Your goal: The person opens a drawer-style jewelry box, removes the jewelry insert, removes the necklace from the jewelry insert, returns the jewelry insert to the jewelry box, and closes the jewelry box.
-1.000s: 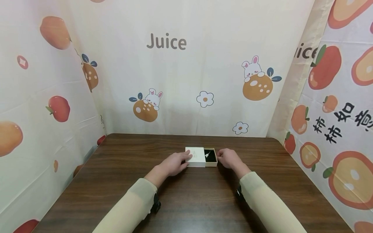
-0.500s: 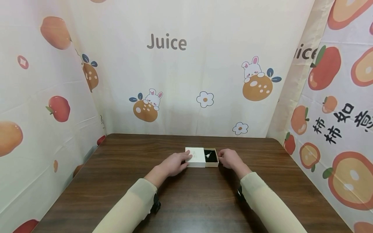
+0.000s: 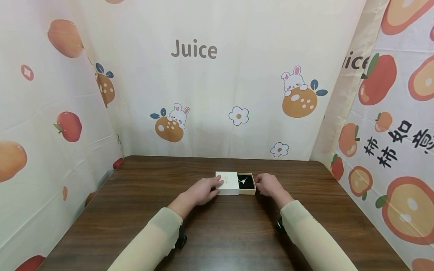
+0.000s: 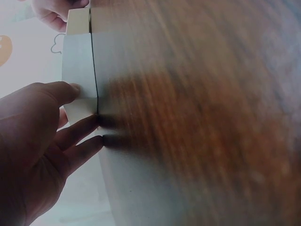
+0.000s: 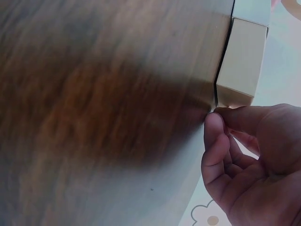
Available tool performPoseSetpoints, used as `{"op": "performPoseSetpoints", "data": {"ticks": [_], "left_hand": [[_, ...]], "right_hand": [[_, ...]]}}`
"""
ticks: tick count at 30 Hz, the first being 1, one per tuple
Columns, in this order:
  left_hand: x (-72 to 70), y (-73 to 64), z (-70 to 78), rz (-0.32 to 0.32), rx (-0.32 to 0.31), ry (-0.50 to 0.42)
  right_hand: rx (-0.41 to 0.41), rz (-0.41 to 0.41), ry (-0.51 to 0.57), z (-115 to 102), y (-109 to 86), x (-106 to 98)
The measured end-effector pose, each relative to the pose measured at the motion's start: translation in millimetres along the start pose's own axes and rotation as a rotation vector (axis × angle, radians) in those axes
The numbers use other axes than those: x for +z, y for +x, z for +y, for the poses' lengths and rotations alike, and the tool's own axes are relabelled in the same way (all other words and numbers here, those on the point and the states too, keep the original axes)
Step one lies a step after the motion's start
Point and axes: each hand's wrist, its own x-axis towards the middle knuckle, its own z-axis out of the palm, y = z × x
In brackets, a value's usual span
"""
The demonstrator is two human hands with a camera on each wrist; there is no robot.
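A small white jewelry box lies at the table's far middle, its sleeve (image 3: 231, 186) on the left and its cream drawer (image 3: 247, 192) partly out to the right. On the drawer's black lining rests a silver necklace (image 3: 243, 181). My left hand (image 3: 203, 190) holds the sleeve's left end, thumb (image 4: 70, 91) against its side. At the drawer's right end, my right hand (image 3: 268, 184) has thumb and index finger pinched together; the bit between their tips is mostly hidden. In the right wrist view, the drawer's end (image 5: 234, 96) is just beyond those fingertips.
The dark wooden table (image 3: 230, 233) spreads around the box. Its far edge meets a hanging printed cloth (image 3: 217, 82), with more cloth along the left and right sides.
My right hand has shifted slightly right and the drawer has slid out a bit further with it, showing more black lining. The left hand and sleeve have stayed in place.
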Motion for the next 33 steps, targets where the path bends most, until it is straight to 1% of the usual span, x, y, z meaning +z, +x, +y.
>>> {"op": "performPoseSetpoints", "data": {"ticks": [10, 22, 33], "left_hand": [[-0.5, 1.0, -0.8, -0.009, 0.007, 0.005], [-1.2, 1.2, -2.2, -0.017, 0.013, 0.019], [-0.7, 2.1, -1.9, -0.025, -0.008, 0.007]], "right_hand": [[0.011, -0.011, 0.012, 2.4, 1.8, 0.4], [0.002, -0.006, 0.007, 2.0, 0.3, -2.2], [0.035, -0.031, 0.066, 2.7, -0.1, -3.5]]}}
